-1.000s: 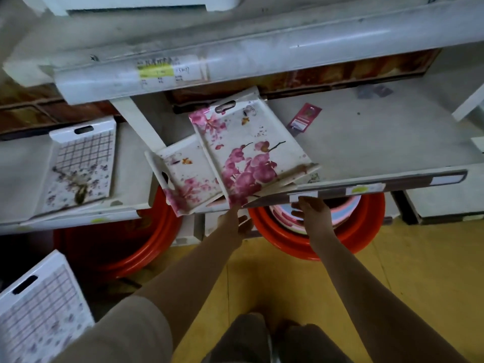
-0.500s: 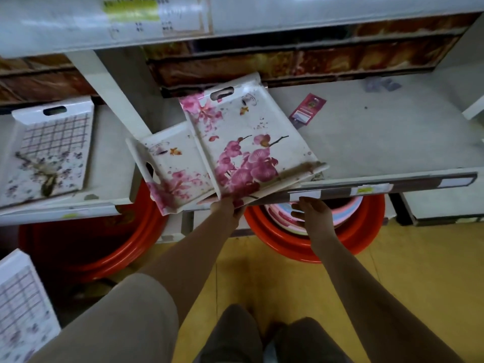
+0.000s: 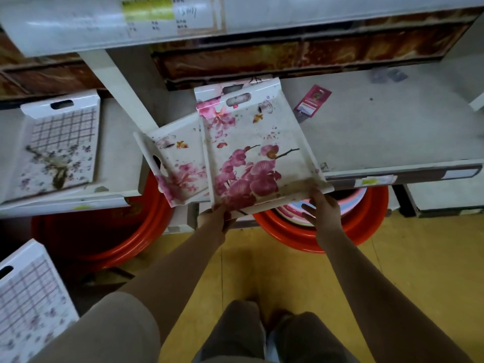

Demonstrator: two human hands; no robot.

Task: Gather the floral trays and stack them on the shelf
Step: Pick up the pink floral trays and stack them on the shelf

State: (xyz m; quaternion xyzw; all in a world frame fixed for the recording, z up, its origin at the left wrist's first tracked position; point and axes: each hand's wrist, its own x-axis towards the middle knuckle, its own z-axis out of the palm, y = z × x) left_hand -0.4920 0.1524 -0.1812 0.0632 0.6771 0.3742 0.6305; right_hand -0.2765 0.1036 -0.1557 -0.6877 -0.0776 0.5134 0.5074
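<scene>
A white tray with pink orchids lies on the shelf, its near edge sticking out past the front lip. My left hand grips that near edge at its left corner. My right hand touches the right corner of the same edge from below, fingers spread. A second pink-flowered tray lies partly under the first, tilted, to its left. Two trays with a purple grid and small flowers are in view: one on the left shelf, another at the bottom left.
Red basins stand on the floor under the shelf, one holding pastel basins. A small pink packet lies on the shelf to the right of the tray. An upper shelf overhangs with a price label. The floor is yellow.
The orchid tray has turned more square to the shelf. My right hand has risen from under the shelf lip to the tray's right corner. The view has moved closer.
</scene>
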